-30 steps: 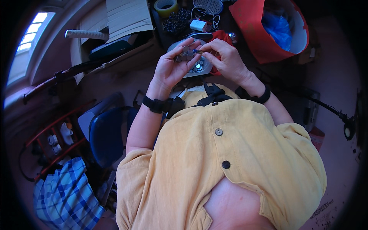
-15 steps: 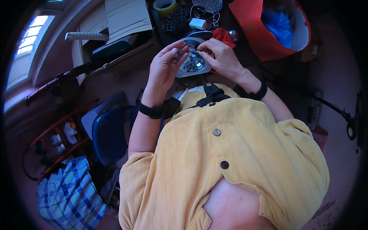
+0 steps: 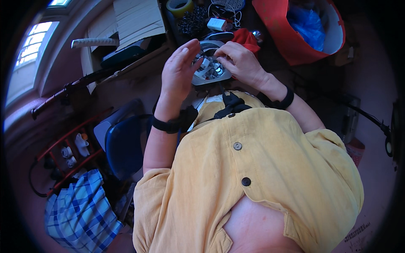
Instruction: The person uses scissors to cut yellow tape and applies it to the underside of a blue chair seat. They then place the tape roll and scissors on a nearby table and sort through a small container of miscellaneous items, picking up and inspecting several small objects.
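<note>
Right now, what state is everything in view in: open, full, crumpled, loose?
White container: open, with silvery discs inside
Silvery discs: loose, heaped
Left hand: fingers extended, at the container's left
Right hand: fingers bent, at the container's right; grip unclear
Red bag: open
Blue plastic bag: crumpled, inside the red bag
Cardboard box: open, dark object inside

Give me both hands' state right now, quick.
Left hand: open, fingers extended, by the pale bowl of shiny discs; no held item visible.
Right hand: fingers curled, thumb near index; can't tell if it holds anything.
</note>
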Tool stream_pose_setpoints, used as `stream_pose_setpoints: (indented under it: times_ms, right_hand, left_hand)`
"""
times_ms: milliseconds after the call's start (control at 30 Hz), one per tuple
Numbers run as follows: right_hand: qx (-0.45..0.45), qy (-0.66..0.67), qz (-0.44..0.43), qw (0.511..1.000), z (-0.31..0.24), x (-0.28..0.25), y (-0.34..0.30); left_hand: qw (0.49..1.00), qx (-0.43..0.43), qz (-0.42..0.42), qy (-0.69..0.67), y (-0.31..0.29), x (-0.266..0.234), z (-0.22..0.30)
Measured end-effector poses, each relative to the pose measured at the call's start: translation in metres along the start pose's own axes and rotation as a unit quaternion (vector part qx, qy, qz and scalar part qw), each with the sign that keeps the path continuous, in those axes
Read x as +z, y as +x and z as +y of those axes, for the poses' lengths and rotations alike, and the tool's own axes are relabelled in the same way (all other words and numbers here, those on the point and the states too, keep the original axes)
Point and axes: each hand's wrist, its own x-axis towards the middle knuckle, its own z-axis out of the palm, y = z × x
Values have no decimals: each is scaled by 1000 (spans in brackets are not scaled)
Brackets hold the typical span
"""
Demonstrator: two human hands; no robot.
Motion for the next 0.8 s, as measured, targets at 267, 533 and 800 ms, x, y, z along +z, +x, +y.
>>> stream_pose_setpoints:
  times_ms: [267,533,800]
  right_hand:
    - [-18,-88,-185,979,-14,8,30]
    - [-42,-200,-469,859,12,83,71]
    - [-121,-199,-417,878,55,131,58]
  left_hand:
    - [983,82,21,162,3,-35,-12]
    - [966,179,27,186,17,-49,-40]
    - [964,197,41,171,19,-42,-50]
